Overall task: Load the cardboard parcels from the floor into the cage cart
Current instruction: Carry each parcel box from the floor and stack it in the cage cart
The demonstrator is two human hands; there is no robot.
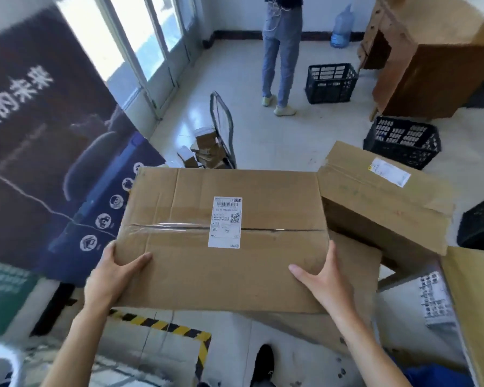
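A large brown cardboard parcel (196, 269) with a white shipping label and clear tape along its seam is held up in front of me. My left hand (111, 277) grips its near left corner, thumb on top. My right hand (323, 277) grips its near right edge, thumb on top. Behind it to the right lies a second big parcel (383, 202) with a small label, resting on more cardboard. A small metal trolley (221, 127) stands further off with several small parcels (204, 149) stacked on it. No cage cart can be made out for sure.
Black plastic crates (330, 82) (403, 141) (481, 222) stand on the white floor at right. A person in jeans (280, 51) stands at the back. A wooden desk (419, 65) is at top right, a dark banner (48, 152) at left, black-yellow hazard tape (162, 325) below.
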